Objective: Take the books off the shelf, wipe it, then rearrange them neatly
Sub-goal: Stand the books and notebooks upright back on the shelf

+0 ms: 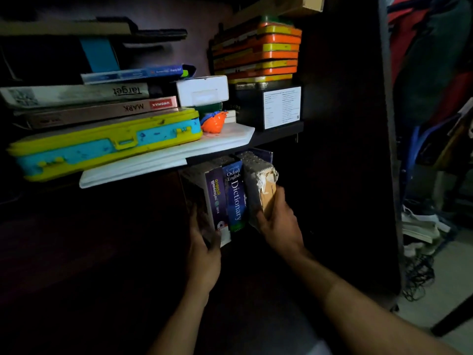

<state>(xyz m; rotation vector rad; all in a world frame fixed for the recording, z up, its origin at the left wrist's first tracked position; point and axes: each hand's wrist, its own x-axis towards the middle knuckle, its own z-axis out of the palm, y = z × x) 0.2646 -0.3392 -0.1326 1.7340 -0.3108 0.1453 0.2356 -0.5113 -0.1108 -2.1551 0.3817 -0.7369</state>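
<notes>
Three upright books stand side by side in the dark lower shelf: a purple-spined book on the left, a blue Oxford English Dictionary in the middle, and a worn book with a torn spine on the right. My left hand grips the left side of the purple book, thumb on its front. My right hand grips the torn book's lower spine. The books are squeezed between both hands. The shelf floor under them is hidden in darkness.
The upper shelf holds a yellow and blue case, flat stacked books, a white box, an orange toy, a black box and orange-yellow tins. Clothes and clutter sit at right.
</notes>
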